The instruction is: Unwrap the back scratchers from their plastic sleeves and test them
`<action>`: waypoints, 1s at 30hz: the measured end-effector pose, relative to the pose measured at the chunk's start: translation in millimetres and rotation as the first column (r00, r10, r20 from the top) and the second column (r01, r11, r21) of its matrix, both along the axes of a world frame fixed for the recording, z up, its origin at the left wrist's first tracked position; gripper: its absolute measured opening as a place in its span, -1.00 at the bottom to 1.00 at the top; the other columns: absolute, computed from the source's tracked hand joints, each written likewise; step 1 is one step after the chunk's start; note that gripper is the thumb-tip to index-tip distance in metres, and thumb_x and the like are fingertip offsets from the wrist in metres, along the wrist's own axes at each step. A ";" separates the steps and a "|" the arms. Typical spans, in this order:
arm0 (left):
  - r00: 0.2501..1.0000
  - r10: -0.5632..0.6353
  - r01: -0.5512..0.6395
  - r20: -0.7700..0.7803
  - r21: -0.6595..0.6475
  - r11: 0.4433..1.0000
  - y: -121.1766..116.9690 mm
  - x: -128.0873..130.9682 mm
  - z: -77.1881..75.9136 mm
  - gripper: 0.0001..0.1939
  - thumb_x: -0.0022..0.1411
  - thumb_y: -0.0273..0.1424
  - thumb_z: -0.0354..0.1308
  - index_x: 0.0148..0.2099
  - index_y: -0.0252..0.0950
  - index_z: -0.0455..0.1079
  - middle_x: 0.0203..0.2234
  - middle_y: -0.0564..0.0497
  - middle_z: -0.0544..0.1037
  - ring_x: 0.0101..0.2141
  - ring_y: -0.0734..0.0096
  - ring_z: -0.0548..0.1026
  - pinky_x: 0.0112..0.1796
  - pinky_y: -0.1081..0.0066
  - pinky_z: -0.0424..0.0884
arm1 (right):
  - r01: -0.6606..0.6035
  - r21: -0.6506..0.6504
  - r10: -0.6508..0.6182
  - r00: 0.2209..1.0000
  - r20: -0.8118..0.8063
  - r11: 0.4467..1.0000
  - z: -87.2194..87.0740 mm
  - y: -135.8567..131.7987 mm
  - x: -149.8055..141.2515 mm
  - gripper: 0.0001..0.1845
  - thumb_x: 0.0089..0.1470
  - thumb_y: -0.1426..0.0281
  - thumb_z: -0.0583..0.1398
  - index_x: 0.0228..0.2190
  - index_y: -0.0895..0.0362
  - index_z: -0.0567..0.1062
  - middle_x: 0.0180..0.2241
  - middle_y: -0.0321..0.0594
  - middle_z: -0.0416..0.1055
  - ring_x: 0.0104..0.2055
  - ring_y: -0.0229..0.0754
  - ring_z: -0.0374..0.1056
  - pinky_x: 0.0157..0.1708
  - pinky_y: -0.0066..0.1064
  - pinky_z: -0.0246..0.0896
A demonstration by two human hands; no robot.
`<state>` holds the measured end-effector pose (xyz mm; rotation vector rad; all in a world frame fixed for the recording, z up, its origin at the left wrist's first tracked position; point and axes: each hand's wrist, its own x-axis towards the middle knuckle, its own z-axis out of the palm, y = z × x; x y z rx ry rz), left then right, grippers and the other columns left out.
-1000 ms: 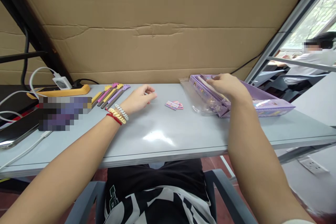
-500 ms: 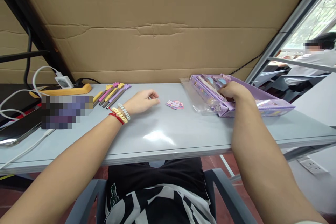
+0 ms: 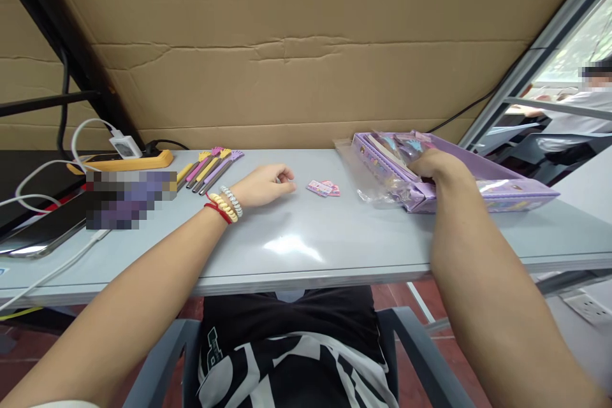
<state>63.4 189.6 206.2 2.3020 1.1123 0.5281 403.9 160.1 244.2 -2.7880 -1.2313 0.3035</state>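
My left hand [image 3: 268,185] rests on the grey tabletop [image 3: 248,242], loosely curled, with its thumb apart from the bent fingers and nothing visible in it. Just right of it lie small pink and purple printed cards [image 3: 324,188], overlapping. On its other side is a row of several pens [image 3: 210,172] in yellow, pink and purple, some with hand-shaped tops. My right hand [image 3: 433,166] reaches down into a shallow purple box [image 3: 516,188] at the right. Its fingers are hidden among clear plastic packets [image 3: 401,145], so I cannot see what they touch.
Clear plastic wrap [image 3: 375,191] sticks out from the box's left side. At the left are a yellow power strip [image 3: 160,159], a white charger [image 3: 125,144], white cables and a dark phone-like device [image 3: 43,233]. Cardboard [image 3: 296,89] backs the table. A person [image 3: 583,105] sits beyond, far right.
The view has shifted slightly, moving everything a little to the right in the picture. My left hand stays on the table and my right hand stays in the box.
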 end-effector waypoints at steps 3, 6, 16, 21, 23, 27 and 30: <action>1.000 -0.005 0.005 -0.012 0.006 1.000 -0.4 0.2 0.1 -0.67 0.18 -0.17 0.10 -0.11 -0.29 0.40 -0.28 -0.03 0.54 -0.28 0.32 0.48 -0.24 0.35 0.34 | 0.011 0.006 -0.011 1.000 -0.001 1.000 0.2 0.7 0.8 -0.62 0.00 0.46 0.18 -0.13 0.38 0.50 -0.37 0.05 0.47 -0.37 -0.09 0.34 -0.37 -0.29 0.17; 1.000 -0.010 0.010 -0.024 0.015 1.000 -1.0 -0.2 0.1 -0.67 0.19 -0.18 0.09 -0.11 -0.29 0.39 -0.27 -0.03 0.54 -0.27 0.32 0.48 -0.23 0.35 0.34 | 0.015 0.008 -0.015 1.000 -0.002 1.000 -0.5 1.8 2.0 -0.58 -0.03 0.47 0.19 -0.10 0.38 0.49 -0.34 0.05 0.47 -0.34 -0.08 0.36 -0.37 -0.28 0.18; 0.999 -0.021 0.021 -0.032 -0.003 1.000 -0.7 -1.8 -1.8 -0.66 0.17 -0.18 0.11 -0.09 -0.28 0.40 -0.24 -0.04 0.55 -0.28 0.31 0.48 -0.25 0.34 0.35 | 0.028 -0.015 -0.028 0.998 -0.050 1.000 -1.8 -0.4 0.0 -0.48 0.05 0.40 0.15 0.04 0.36 0.40 -0.37 0.05 0.48 -0.32 -0.01 0.42 -0.37 -0.25 0.22; 0.998 -0.031 0.032 -0.061 0.009 0.999 -2.4 -1.6 -1.0 -0.67 0.19 -0.18 0.09 -0.09 -0.27 0.39 -0.22 -0.05 0.55 -0.26 0.31 0.48 -0.23 0.34 0.34 | 0.013 -0.028 -0.014 0.999 -0.039 1.000 -0.2 -0.9 -2.2 -0.53 0.06 0.41 0.15 0.00 0.36 0.44 -0.38 0.05 0.49 -0.34 -0.02 0.41 -0.35 -0.25 0.23; 0.998 -0.028 0.029 -0.059 0.012 1.000 -2.6 -1.3 -0.9 -0.68 0.17 -0.19 0.10 -0.10 -0.26 0.39 -0.23 -0.04 0.55 -0.26 0.30 0.48 -0.23 0.35 0.34 | 0.016 -0.022 -0.016 1.000 0.001 1.000 1.9 -0.8 -4.6 -0.55 0.04 0.41 0.17 -0.03 0.37 0.46 -0.33 0.06 0.47 -0.34 -0.02 0.40 -0.35 -0.25 0.22; 0.998 -0.032 0.033 -0.054 0.003 0.999 -1.6 -0.9 -2.1 -0.67 0.15 -0.19 0.12 -0.09 -0.27 0.40 -0.22 -0.05 0.56 -0.26 0.30 0.48 -0.22 0.34 0.34 | 0.016 -0.005 -0.015 0.998 0.068 1.000 4.8 0.4 -7.0 -0.61 0.06 0.46 0.15 -0.07 0.37 0.51 -0.30 0.12 0.46 -0.29 0.01 0.38 -0.34 -0.24 0.19; 0.999 -0.029 0.029 -0.043 -0.006 1.000 -0.8 -0.9 -3.0 -0.66 0.13 -0.20 0.14 -0.09 -0.27 0.40 -0.22 -0.05 0.56 -0.26 0.30 0.48 -0.23 0.33 0.34 | 0.026 0.024 -0.028 0.997 0.071 0.999 3.6 1.2 -3.9 -0.60 0.05 0.47 0.15 -0.08 0.37 0.53 -0.31 0.14 0.46 -0.29 0.02 0.37 -0.36 -0.25 0.17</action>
